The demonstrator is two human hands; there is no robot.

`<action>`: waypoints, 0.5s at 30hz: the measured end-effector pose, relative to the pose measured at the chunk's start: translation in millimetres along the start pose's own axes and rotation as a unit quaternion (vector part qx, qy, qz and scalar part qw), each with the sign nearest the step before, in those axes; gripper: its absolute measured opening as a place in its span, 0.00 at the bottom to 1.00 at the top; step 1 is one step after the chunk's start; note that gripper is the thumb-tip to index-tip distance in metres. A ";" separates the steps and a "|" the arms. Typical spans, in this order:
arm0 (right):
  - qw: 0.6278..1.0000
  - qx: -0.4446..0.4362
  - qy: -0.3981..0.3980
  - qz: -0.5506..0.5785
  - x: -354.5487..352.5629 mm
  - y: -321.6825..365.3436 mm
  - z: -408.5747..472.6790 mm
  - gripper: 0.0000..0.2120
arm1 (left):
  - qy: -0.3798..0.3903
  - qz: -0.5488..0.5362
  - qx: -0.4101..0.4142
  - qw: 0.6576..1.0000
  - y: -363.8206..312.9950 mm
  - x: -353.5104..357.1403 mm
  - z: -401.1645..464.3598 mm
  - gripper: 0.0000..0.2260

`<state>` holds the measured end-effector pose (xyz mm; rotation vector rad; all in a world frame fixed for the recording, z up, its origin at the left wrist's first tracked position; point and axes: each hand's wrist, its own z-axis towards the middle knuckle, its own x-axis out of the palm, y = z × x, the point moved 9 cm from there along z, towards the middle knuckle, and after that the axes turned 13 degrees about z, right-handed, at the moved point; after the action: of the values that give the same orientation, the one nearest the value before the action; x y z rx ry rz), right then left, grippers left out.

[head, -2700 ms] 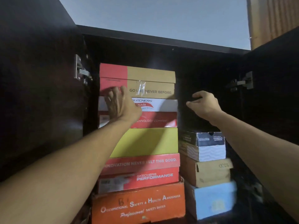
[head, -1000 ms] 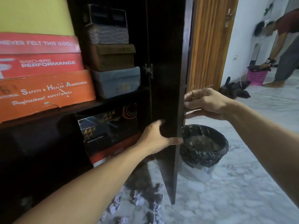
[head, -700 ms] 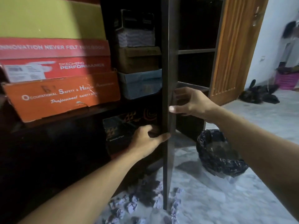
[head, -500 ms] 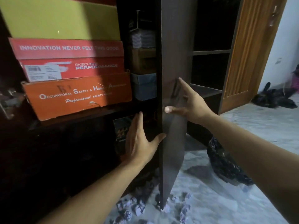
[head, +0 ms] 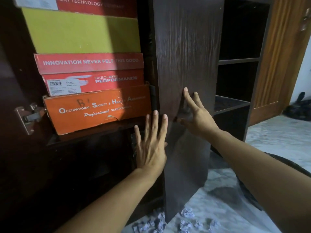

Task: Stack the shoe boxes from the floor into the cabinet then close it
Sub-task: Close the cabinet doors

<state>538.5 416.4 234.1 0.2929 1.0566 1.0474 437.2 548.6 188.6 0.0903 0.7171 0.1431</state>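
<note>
Shoe boxes are seen stacked on a shelf inside the dark wooden cabinet (head: 10, 165), at the left of the view. At the bottom of the stack an orange box (head: 97, 110) is set, printed with "Occupational Safety & Health Awareness" in white and marked with a handwritten "B"; one lower corner looks torn. On it a red box (head: 92, 73) is laid, lettered "Innovation never felt this good" on the lid and "Skechers Performance" on the side, with a white barcode label. Above that a plain yellow-green box (head: 84, 31) is stacked, and a further red box (head: 96, 4) is cut off by the top edge.

The right cabinet door (head: 186, 64), dark brown with a wood grain, is swung partly across the opening. The right hand (head: 196, 115) is pressed flat against its face, fingers straight and spread, nothing held. The left hand (head: 151, 145) is held open at the door's free edge, fingers straight; whether it touches the door cannot be told.

A metal hinge (head: 27, 116) is fixed to the left door. Crumpled paper (head: 185, 222) is scattered on the marble floor (head: 277, 140).
</note>
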 end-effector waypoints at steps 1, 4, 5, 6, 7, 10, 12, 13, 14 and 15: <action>1.000 0.001 -0.009 -0.007 2.1 -0.2 2.3 0.51 | 0.001 0.010 0.002 1.000 2.0 2.3 2.7 0.47; 0.999 0.009 -0.028 -0.017 8.3 -0.2 8.6 0.52 | 0.007 0.038 0.000 0.999 9.8 8.6 9.6 0.46; 0.999 0.013 -0.031 -0.018 11.2 -0.4 11.1 0.52 | 0.013 0.046 0.001 0.999 12.8 11.9 12.0 0.45; 0.999 0.018 -0.034 -0.019 14.2 -0.2 14.0 0.52 | 0.022 0.054 0.002 0.998 16.5 15.7 14.9 0.46; 0.999 0.021 -0.037 -0.021 17.5 0.3 17.2 0.52 | 0.035 0.061 0.001 0.998 20.7 20.6 17.8 0.46; 0.998 0.034 -0.038 -0.026 28.8 2.6 26.9 0.52 | 0.090 0.077 0.000 0.993 33.5 35.1 26.5 0.50; 0.998 0.039 -0.038 -0.036 35.3 2.6 31.3 0.53 | 0.120 0.076 -0.004 0.990 39.8 39.9 31.5 0.51; 0.998 0.040 -0.037 -0.039 37.6 2.1 32.8 0.53 | 0.131 0.074 -0.005 0.989 41.9 40.5 33.8 0.50; 0.998 0.043 -0.032 -0.040 39.5 1.2 34.0 0.52 | 0.141 0.072 -0.005 0.987 43.4 40.5 35.8 0.50; 0.998 0.045 -0.026 -0.040 41.4 0.0 35.6 0.52 | 0.150 0.073 -0.005 0.986 44.6 40.3 37.5 0.49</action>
<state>571.4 459.6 228.5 0.3460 1.0617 0.9188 487.6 597.8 196.5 0.1124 1.0097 0.3052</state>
